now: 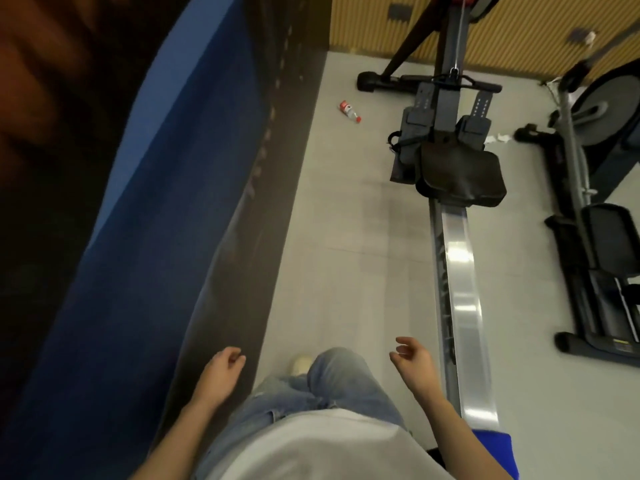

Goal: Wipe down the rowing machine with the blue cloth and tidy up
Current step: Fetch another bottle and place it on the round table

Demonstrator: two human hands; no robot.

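Note:
The rowing machine stretches away from me on the right, its shiny metal rail [462, 299] leading to a black seat [462, 176], footrests and the handle [457, 81]. A blue cloth [498, 452] lies over the near end of the rail, partly hidden behind my right forearm. My left hand [223, 367] hangs loosely curled and holds nothing, close to the wall. Beside the rail, my right hand [412, 355] is empty too, with its fingers apart. I stand on the grey floor between wall and rail.
A plastic bottle with a red label [349, 111] lies on the floor left of the machine's front. Crumpled white paper [497, 138] sits right of the footrests. A second exercise machine [595, 244] stands at the right. A dark blue wall panel [166, 237] runs along my left.

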